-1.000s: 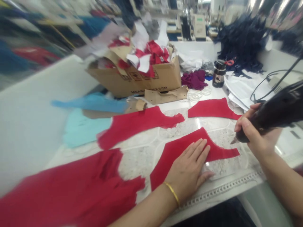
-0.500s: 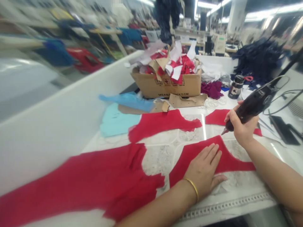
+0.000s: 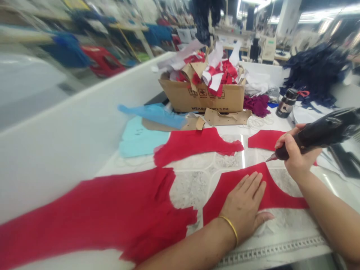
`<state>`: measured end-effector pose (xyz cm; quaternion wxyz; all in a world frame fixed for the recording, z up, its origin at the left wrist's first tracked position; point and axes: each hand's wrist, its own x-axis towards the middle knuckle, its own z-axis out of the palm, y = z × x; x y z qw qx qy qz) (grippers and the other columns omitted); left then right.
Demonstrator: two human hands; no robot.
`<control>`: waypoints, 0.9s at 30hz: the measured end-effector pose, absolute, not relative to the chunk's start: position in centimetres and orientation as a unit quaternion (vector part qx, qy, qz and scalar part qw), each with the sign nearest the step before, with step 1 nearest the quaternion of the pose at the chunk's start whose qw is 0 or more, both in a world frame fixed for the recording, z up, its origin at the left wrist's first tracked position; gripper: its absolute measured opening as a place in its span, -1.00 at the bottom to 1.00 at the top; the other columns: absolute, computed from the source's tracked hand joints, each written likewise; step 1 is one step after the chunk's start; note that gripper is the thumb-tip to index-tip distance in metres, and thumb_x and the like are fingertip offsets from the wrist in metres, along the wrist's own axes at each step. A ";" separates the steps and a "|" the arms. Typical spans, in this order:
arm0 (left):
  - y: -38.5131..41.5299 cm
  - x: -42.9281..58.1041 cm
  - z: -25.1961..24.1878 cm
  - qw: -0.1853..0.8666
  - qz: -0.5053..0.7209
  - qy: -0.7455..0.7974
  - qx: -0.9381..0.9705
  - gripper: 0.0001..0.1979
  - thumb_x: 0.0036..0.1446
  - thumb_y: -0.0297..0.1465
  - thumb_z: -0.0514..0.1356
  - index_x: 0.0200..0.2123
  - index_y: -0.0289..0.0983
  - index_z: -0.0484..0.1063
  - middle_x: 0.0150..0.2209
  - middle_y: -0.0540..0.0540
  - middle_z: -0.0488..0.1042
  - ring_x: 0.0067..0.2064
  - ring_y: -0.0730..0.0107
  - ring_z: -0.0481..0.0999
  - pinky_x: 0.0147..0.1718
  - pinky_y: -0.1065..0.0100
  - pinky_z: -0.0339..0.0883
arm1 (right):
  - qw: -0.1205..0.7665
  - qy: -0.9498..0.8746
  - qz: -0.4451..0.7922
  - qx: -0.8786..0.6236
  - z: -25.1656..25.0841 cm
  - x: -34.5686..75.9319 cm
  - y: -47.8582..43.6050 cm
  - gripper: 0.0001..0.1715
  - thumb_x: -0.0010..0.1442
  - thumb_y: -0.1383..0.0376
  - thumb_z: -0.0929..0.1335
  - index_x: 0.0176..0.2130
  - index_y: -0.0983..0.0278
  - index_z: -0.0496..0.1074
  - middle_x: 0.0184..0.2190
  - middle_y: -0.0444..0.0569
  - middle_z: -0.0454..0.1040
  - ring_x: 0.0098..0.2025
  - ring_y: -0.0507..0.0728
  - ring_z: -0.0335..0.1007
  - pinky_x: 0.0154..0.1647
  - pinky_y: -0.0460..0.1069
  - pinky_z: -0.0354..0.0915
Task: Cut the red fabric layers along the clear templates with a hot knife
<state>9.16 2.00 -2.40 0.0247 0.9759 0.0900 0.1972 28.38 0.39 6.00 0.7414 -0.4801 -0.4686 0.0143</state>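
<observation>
My left hand (image 3: 247,200) lies flat with fingers stretched on a red cut fabric piece (image 3: 233,180), pressing it to the table; a gold bangle circles that wrist. In my right hand (image 3: 300,155) is a black handheld power tool (image 3: 323,131) with a pointed metal tip. The tip is close to the upper corner of the same red piece; I cannot tell whether it touches. Another red piece (image 3: 194,144) lies beyond, and a smaller red piece (image 3: 264,140) lies behind the tool. To the left spreads a large, rumpled red fabric piece (image 3: 112,210).
A cardboard box (image 3: 208,99) heaped with scraps stands at the back. Light-blue fabric (image 3: 143,138) lies left of centre. A black bottle (image 3: 286,105), maroon cloth (image 3: 257,105) and a dark fabric pile (image 3: 315,75) stand at back right. A measuring tape (image 3: 270,250) runs along the front edge.
The power tool has tipped down toward level in my right hand, its tip staying by the red piece's corner. My left hand stays flat on the fabric. The view has shifted slightly.
</observation>
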 end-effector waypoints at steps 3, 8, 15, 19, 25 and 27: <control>1.9 9.2 -2.3 0.022 0.211 0.096 0.972 -0.21 0.46 0.11 -0.24 0.28 -0.38 0.37 0.31 -0.30 0.38 0.39 0.09 0.28 0.35 0.12 0.17 | 0.745 -0.476 0.021 -0.467 5.8 28.4 0.3 -0.63 0.24 0.32 0.42 -0.04 0.19 0.22 -0.53 -0.30 0.47 -0.61 0.05 0.42 -0.60 -0.03 0.36; 1.9 9.2 -2.0 0.011 0.213 0.095 0.972 -0.23 0.47 0.10 -0.21 0.26 -0.40 0.38 0.30 -0.30 0.39 0.37 0.07 0.33 0.33 0.15 0.20 | 0.746 -0.470 0.028 -0.471 5.6 28.4 0.5 -0.64 0.24 0.33 0.43 -0.04 0.20 0.23 -0.52 -0.29 0.48 -0.58 0.05 0.44 -0.55 -0.02 0.38; 2.0 9.2 -2.0 0.007 0.196 0.090 0.976 -0.27 0.47 0.07 -0.16 0.27 -0.41 0.35 0.32 -0.32 0.37 0.38 0.04 0.31 0.34 0.12 0.20 | 0.735 -0.474 0.030 -0.485 5.5 28.3 0.7 -0.69 0.26 0.30 0.42 -0.08 0.19 0.23 -0.54 -0.31 0.46 -0.65 0.02 0.36 -0.62 -0.04 0.33; 1.9 9.1 -1.9 0.004 0.195 0.084 0.977 -0.26 0.47 0.08 -0.15 0.28 -0.43 0.35 0.32 -0.36 0.36 0.37 0.00 0.32 0.34 0.11 0.20 | 0.731 -0.480 0.020 -0.484 5.4 28.4 0.9 -0.74 0.27 0.32 0.43 -0.15 0.18 0.26 -0.55 -0.31 0.45 -0.63 0.03 0.38 -0.61 -0.03 0.33; 0.2 8.6 -0.9 0.016 0.198 0.105 0.974 -0.23 0.39 0.15 -0.02 0.30 -0.38 0.33 0.35 -0.41 0.30 0.40 -0.08 0.26 0.35 0.05 0.14 | 0.761 -0.456 0.012 -0.462 5.8 28.2 0.5 -0.71 0.23 0.28 0.46 -0.10 0.20 0.33 -0.53 -0.28 0.48 -0.57 0.06 0.46 -0.51 -0.01 0.42; -0.7 8.5 -0.6 0.019 0.193 0.121 0.974 -0.17 0.32 0.20 0.04 0.31 -0.37 0.32 0.36 -0.44 0.27 0.41 -0.12 0.24 0.36 0.03 0.11 | 0.771 -0.443 0.010 -0.458 6.2 27.9 0.1 -0.69 0.20 0.27 0.48 -0.10 0.20 0.35 -0.53 -0.27 0.49 -0.57 0.06 0.46 -0.47 0.00 0.44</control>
